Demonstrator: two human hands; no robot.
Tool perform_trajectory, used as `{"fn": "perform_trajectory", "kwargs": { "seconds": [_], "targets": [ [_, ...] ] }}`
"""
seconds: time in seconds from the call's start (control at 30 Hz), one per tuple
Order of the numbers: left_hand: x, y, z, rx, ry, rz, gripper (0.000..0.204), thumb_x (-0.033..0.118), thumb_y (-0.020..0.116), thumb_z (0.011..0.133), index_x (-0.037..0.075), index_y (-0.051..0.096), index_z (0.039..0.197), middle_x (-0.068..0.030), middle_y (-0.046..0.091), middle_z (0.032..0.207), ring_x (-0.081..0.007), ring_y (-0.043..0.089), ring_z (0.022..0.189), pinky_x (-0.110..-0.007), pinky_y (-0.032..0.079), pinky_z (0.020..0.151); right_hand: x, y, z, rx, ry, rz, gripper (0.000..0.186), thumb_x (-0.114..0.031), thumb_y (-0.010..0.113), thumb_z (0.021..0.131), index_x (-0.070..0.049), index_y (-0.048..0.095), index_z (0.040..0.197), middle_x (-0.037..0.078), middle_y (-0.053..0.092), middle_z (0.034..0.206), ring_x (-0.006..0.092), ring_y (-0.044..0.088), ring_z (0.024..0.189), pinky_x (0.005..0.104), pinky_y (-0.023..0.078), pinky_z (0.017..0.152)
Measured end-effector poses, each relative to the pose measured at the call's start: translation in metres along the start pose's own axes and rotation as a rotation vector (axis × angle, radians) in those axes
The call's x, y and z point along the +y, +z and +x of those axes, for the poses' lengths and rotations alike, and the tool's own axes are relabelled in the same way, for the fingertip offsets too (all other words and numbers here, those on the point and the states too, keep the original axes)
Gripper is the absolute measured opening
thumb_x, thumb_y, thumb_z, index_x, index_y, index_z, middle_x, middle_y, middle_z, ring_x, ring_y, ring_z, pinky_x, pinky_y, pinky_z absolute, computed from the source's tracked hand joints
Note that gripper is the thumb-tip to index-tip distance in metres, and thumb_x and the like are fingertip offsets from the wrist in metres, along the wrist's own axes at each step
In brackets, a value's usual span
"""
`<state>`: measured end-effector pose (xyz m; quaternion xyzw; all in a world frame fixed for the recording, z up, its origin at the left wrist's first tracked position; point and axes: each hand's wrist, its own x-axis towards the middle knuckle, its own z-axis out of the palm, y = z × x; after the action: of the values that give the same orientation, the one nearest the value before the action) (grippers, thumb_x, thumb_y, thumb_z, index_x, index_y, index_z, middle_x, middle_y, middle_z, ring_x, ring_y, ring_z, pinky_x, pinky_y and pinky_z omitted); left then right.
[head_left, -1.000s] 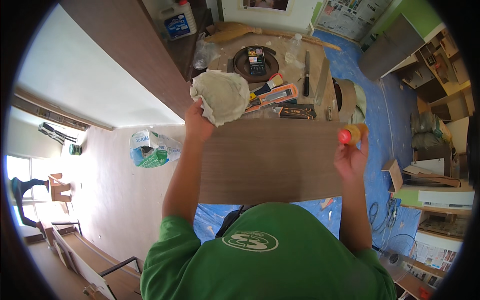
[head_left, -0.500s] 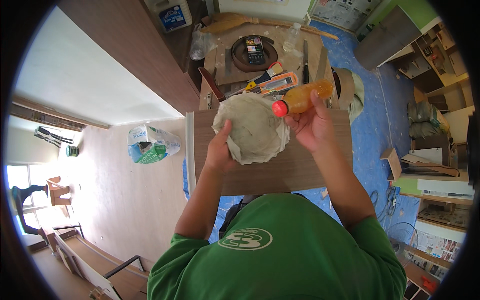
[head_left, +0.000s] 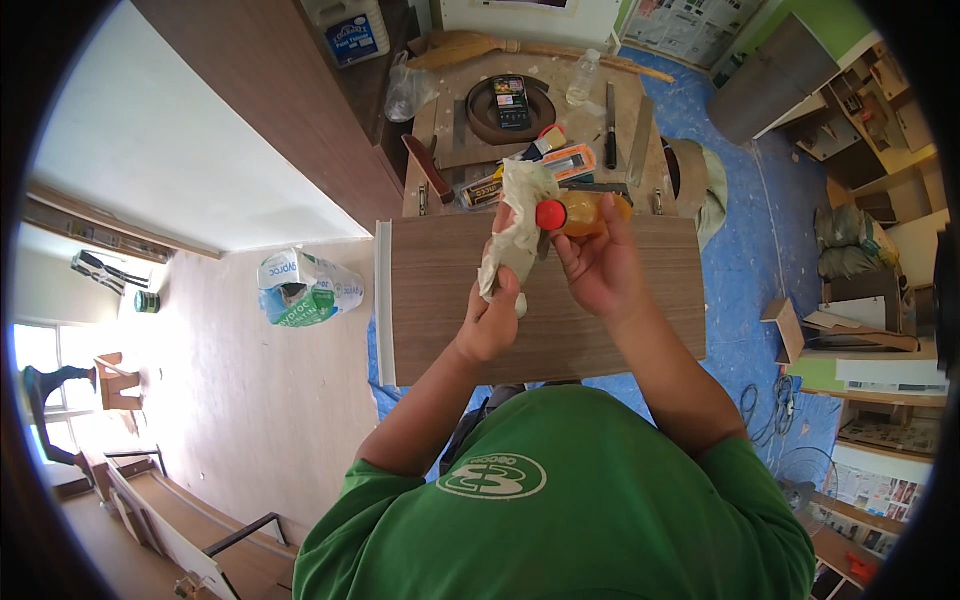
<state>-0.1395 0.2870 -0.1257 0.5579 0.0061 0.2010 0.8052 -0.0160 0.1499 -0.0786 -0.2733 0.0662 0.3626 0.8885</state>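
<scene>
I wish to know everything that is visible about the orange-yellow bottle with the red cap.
The see-through orange-yellow bottle looks like plastic, its round red cap in place. The bare right hand holds it nearly sideways above the far edge of the brown wood-grain board, cap toward the left, beside the crumpled off-white cloth; whether they touch is unclear. The hand hides part of its body.

We see a brown wood-grain panel point(head_left: 450, 325), smooth and low in sheen. Over it, we find a bottle point(head_left: 592, 214) of clear, glossy plastic with a smooth red cap point(head_left: 551, 215), and a crumpled, matt cloth point(head_left: 518, 238). Beyond the panel, we notice a phone point(head_left: 510, 103) with a glossy screen and a broom point(head_left: 468, 49) of rough, straw-like fibres. Left of the panel, a sack point(head_left: 312, 289) looks like shiny plastic; right, blue sheeting point(head_left: 740, 280) looks wrinkled.
</scene>
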Motion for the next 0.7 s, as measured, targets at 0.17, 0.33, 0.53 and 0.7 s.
{"fn": "perform_trajectory", "kwargs": {
  "seconds": [0.17,0.33,0.53,0.7],
  "targets": [
    [0.024,0.011,0.013,-0.064,0.297,0.469,0.059,0.003,0.064,0.091,0.010,0.054,0.149,-0.0215,0.034,0.162,-0.0390,0.044,0.138,-0.044,0.034,0.116,0.008,0.003,-0.010,-0.006,0.020,0.019,0.054,-0.046,0.062,0.101,-0.003,0.054,0.132,0.014,0.068,0.122,0.0239,0.073,0.102,0.0327,0.066,0.080],
    [0.028,0.005,0.021,-0.012,0.485,0.656,0.059,-0.004,0.075,0.080,0.010,0.066,0.136,-0.0185,0.059,0.136,-0.0364,0.061,0.110,-0.042,0.050,0.095,0.015,0.008,-0.021,0.035,0.075,0.005,0.049,-0.044,0.062,0.101,-0.005,0.056,0.130,0.010,0.069,0.118,0.0208,0.072,0.099,0.0317,0.065,0.077],
    [0.036,0.006,0.024,-0.026,0.500,0.687,0.056,-0.003,0.077,0.079,0.008,0.068,0.132,-0.0167,0.062,0.128,-0.0325,0.065,0.104,-0.039,0.054,0.088,0.015,-0.006,-0.022,0.027,0.159,0.036,0.045,-0.044,0.064,0.099,-0.007,0.060,0.125,0.006,0.070,0.112,0.0178,0.071,0.093,0.0280,0.062,0.071],
    [0.038,0.017,0.017,-0.004,0.386,0.548,0.046,-0.002,0.076,0.080,0.006,0.071,0.125,-0.0156,0.064,0.119,-0.0295,0.068,0.101,-0.035,0.056,0.083,0.016,-0.014,-0.026,0.010,0.188,0.073,0.046,-0.044,0.062,0.100,-0.010,0.060,0.130,0.005,0.070,0.117,0.0204,0.072,0.099,0.0305,0.064,0.078]
  ]
}}
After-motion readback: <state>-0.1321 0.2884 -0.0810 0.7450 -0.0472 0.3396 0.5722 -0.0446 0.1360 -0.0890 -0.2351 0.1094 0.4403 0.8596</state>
